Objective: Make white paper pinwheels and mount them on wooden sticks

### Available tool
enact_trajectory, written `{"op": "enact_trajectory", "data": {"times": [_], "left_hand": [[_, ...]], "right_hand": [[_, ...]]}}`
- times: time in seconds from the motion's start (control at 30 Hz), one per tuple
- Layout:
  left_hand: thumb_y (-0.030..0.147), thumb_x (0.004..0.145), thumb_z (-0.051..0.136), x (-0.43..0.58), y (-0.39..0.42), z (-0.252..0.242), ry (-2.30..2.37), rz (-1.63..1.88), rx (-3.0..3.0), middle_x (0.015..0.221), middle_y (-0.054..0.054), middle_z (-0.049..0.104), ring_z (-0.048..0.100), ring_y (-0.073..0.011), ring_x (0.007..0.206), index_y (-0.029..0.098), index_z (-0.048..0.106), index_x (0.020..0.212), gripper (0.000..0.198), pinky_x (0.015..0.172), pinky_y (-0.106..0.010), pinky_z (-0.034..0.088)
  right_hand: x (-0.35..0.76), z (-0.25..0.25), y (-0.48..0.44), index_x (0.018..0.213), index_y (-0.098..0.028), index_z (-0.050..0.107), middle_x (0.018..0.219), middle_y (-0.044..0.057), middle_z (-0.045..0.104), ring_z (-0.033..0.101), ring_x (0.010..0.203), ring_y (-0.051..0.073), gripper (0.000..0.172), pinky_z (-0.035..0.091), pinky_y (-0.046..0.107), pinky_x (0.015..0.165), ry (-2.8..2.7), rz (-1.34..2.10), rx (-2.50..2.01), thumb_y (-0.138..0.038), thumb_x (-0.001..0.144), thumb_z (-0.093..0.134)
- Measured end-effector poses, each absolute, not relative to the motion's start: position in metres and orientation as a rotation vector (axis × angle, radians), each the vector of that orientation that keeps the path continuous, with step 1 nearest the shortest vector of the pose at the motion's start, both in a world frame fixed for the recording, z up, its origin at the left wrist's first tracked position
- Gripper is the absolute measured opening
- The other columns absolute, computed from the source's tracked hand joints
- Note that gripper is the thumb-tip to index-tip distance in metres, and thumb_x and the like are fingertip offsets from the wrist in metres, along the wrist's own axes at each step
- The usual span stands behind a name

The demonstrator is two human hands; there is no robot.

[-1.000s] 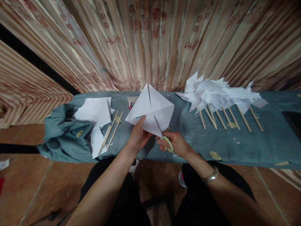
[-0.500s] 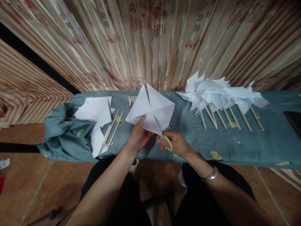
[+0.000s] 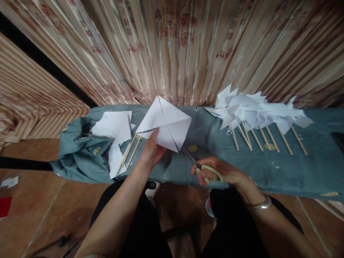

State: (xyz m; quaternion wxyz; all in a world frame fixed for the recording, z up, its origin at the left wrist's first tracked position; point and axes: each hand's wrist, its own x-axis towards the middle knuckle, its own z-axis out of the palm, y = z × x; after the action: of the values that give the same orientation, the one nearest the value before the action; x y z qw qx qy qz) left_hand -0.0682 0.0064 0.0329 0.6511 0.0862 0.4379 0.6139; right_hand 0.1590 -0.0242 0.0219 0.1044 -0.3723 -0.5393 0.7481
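A white paper square (image 3: 174,130) with slits cut in from its corners is pinched in my left hand (image 3: 153,152), thumb on top at its lower edge. My right hand (image 3: 213,170) is closed around the light green handles of a pair of scissors (image 3: 198,165). The scissor blades point up and left, their tips close to the lower corner of the paper; whether they touch it I cannot tell. White paper pinwheels (image 3: 249,109) on wooden sticks lie in a row to the right.
On the left of the grey-green cloth-covered table (image 3: 174,172) are loose white sheets (image 3: 115,125) and wooden sticks (image 3: 127,154). Bunched cloth (image 3: 80,150) lies at the left end. A patterned curtain (image 3: 172,53) hangs behind.
My right hand has drawn the scissors back to the lower right, so their blades now show outside the paper. My left hand and the paper have shifted slightly left.
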Motion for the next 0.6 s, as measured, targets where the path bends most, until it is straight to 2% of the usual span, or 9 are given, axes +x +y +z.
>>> {"op": "enact_trajectory", "data": {"times": [0.1, 0.2, 0.3, 0.37, 0.47, 0.6], "left_hand": [[0.016, 0.091, 0.052, -0.073, 0.006, 0.033, 1.000, 1.392, 0.219, 0.076, 0.000, 0.069, 0.061, -0.0109, 0.060, 0.015, 0.066, 0.089, 0.014, 0.066, -0.022, 0.052], [0.018, 0.089, 0.054, -0.072, 0.003, 0.032, 1.002, 1.326, 0.288, 0.077, -0.002, 0.071, 0.063, -0.0128, 0.062, 0.014, 0.067, 0.088, 0.013, 0.063, -0.023, 0.051], [0.019, 0.085, 0.058, -0.068, -0.003, 0.029, 1.011, 1.250, 0.348, 0.077, -0.004, 0.072, 0.065, -0.0149, 0.064, 0.013, 0.068, 0.087, 0.012, 0.061, -0.024, 0.051], [0.019, 0.079, 0.064, -0.064, -0.007, 0.027, 1.020, 1.198, 0.383, 0.075, -0.004, 0.073, 0.065, -0.0163, 0.063, 0.013, 0.069, 0.085, 0.010, 0.061, -0.025, 0.051], [0.016, 0.073, 0.068, -0.059, -0.013, 0.024, 1.027, 1.123, 0.417, 0.071, -0.004, 0.073, 0.067, -0.0184, 0.064, 0.013, 0.070, 0.082, 0.010, 0.063, -0.027, 0.052], [0.012, 0.070, 0.070, -0.053, -0.019, 0.020, 1.039, 1.046, 0.398, 0.075, -0.007, 0.074, 0.067, -0.0201, 0.064, 0.011, 0.071, 0.085, 0.015, 0.064, -0.028, 0.052]], "right_hand": [[0.178, 0.026, -0.020, 0.088, -0.015, 0.072, 0.059, 0.003, 0.067, 0.056, 0.049, 0.013, 0.064, 0.038, 0.024, 0.046, -1.579, 2.122, -1.028, -0.073, 0.062, 0.072], [0.186, 0.026, -0.012, 0.086, -0.017, 0.073, 0.061, 0.004, 0.067, 0.055, 0.049, 0.014, 0.059, 0.039, 0.027, 0.046, -1.398, 1.815, -1.118, -0.072, 0.063, 0.073], [0.184, 0.022, -0.002, 0.088, -0.022, 0.070, 0.069, 0.003, 0.070, 0.058, 0.056, 0.015, 0.051, 0.043, 0.028, 0.051, -1.193, 1.377, -1.265, -0.064, 0.061, 0.079], [0.180, 0.018, 0.004, 0.090, -0.024, 0.068, 0.075, 0.001, 0.071, 0.061, 0.063, 0.016, 0.047, 0.046, 0.029, 0.056, -1.185, 1.203, -1.311, -0.055, 0.058, 0.084], [0.176, 0.013, 0.007, 0.092, -0.023, 0.067, 0.079, 0.000, 0.071, 0.063, 0.072, 0.017, 0.048, 0.049, 0.030, 0.065, -1.266, 1.193, -1.283, -0.045, 0.054, 0.088], [0.171, 0.009, 0.005, 0.089, -0.022, 0.068, 0.069, -0.003, 0.066, 0.060, 0.066, 0.015, 0.049, 0.049, 0.029, 0.062, -1.323, 1.332, -1.229, -0.041, 0.049, 0.090]]}}
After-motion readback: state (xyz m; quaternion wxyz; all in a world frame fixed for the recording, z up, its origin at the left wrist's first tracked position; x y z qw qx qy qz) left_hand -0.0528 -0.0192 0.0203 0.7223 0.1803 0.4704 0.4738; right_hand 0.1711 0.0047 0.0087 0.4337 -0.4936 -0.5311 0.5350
